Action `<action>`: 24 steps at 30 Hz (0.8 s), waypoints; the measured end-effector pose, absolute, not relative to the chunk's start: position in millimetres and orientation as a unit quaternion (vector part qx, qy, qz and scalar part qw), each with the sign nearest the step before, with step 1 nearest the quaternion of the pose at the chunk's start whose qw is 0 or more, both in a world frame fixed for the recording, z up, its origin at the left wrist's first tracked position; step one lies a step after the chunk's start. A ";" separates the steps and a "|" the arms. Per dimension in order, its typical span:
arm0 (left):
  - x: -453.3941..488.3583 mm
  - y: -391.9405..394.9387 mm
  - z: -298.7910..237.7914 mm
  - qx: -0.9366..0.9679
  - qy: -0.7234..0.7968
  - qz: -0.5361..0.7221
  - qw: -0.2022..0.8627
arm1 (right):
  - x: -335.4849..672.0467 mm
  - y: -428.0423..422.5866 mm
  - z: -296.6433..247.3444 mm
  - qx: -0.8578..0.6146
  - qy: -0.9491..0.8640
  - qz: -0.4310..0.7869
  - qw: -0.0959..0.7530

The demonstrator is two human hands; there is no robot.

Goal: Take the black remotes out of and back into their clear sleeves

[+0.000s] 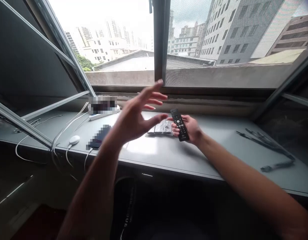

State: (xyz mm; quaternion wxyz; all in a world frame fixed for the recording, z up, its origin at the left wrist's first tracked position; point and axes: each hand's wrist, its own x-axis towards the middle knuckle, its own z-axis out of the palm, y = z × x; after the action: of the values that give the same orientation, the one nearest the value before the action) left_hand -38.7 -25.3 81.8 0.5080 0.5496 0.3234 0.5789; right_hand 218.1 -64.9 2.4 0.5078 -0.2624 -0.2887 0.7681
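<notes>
You're holding the black remote control (179, 125) above the grey desk (164, 158), buttons facing you, probably to keep them readable. Your right hand (191, 129) is gripping it, fingers wrapping its edge; your left hand (135, 118) is hovering nearby, fingers and thumb spreading wide, holding nothing.

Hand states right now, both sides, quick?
Left hand: open, fingers spread, holding nothing, raised in front of the window.
Right hand: closed around a black remote control, buttons facing the camera.
</notes>
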 end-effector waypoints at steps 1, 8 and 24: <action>-26.6 -24.6 77.8 0.574 0.307 0.572 0.498 | 217.8 -64.1 2.9 -0.253 -0.270 0.774 0.514; 50.7 23.4 39.5 0.595 0.318 0.600 0.431 | 222.2 -56.7 3.7 -0.319 -0.227 0.741 0.546; 51.4 26.3 -27.4 0.747 0.369 0.534 0.142 | 213.9 -57.7 -7.5 -0.284 -0.296 0.708 0.575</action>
State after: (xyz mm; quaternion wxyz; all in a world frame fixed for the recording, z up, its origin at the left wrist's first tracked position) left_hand 51.4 26.3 -27.4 0.1417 0.7474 0.3690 0.5339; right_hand 213.9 -57.7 -7.5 0.5750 -0.2842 -0.2955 0.7080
